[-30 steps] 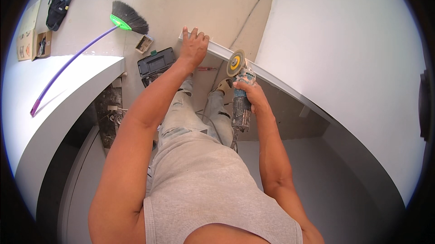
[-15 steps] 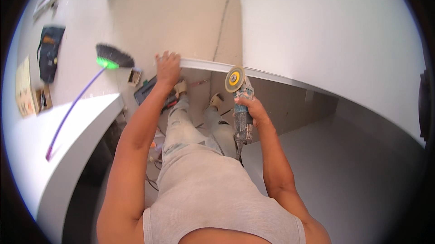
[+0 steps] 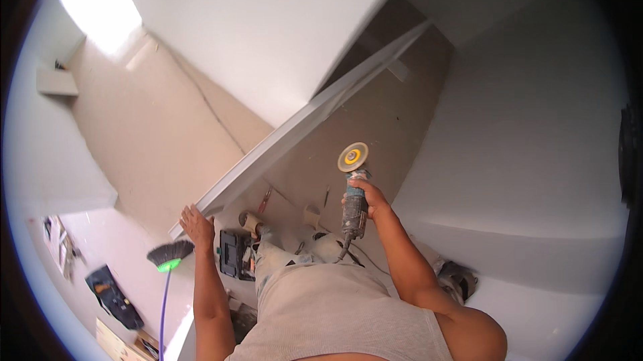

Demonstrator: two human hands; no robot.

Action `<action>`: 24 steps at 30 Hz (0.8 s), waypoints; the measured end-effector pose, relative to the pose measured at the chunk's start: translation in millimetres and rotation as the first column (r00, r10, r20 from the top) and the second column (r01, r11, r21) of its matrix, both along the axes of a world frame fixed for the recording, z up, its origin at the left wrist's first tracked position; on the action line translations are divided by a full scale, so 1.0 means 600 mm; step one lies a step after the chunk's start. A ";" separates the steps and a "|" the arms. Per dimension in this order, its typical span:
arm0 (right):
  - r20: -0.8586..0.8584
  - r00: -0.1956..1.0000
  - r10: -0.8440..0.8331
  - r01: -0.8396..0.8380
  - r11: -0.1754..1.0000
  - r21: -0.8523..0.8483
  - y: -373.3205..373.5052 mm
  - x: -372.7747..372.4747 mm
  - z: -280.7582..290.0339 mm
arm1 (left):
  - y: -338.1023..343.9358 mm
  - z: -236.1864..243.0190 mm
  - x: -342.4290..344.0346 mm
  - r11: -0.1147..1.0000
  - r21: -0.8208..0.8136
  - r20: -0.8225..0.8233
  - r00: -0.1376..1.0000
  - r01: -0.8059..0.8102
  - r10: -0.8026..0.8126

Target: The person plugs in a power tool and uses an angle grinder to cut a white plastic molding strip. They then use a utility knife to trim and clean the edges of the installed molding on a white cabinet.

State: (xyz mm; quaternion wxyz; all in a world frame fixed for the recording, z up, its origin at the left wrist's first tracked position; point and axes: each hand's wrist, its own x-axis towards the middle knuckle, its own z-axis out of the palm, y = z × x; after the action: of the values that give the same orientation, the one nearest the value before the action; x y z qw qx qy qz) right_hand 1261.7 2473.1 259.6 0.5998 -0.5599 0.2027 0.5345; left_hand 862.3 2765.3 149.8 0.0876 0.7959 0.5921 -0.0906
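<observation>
My left hand (image 3: 198,227) grips a long light metal strip (image 3: 268,151) near its lower left end, fingers over its edge; the strip runs diagonally up to the right beside a white wall panel. My right hand (image 3: 372,197) is wrapped around a dusty teal and black angle grinder (image 3: 353,213) with a yellow-centred disc (image 3: 353,157), held apart from the strip with the disc uppermost. The grinder's cord hangs toward my legs. Below the strip, an open dark tool case (image 3: 231,254) lies next to my feet, with a red-handled tool (image 3: 263,203) near them.
A broom (image 3: 169,265) with green head and purple handle is at lower left, near a dark bag (image 3: 114,297) and cardboard (image 3: 114,344). A white panel (image 3: 248,19), a grey wall (image 3: 522,133), a pale block (image 3: 57,82) and a dark bundle (image 3: 455,280) surround me.
The view has swung round, so the strip now slopes up to the right. My left hand and the broom appear lower; the grinder has moved lower in view, still in my right hand.
</observation>
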 end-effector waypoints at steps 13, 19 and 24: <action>-0.047 0.836 -0.546 0.503 0.730 0.462 -0.290 0.084 -0.041 | -0.115 -0.033 0.146 0.991 -0.022 0.064 0.990 0.129 -0.128; 0.091 0.717 -0.691 0.529 0.625 0.574 -0.345 0.136 -0.027 | -0.144 -0.048 0.219 0.974 -0.048 0.090 0.972 0.223 -0.218; 0.281 0.691 -0.666 0.432 0.692 0.578 -0.345 0.238 -0.011 | -0.147 -0.059 0.305 0.936 -0.091 0.077 0.940 0.340 -0.333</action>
State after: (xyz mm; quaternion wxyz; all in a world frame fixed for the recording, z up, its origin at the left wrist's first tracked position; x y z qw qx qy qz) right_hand 1404.6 2266.1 253.1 0.8818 -0.4191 0.0788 0.2016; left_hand 1045.4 2677.0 114.2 0.1295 0.8823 0.4388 -0.1106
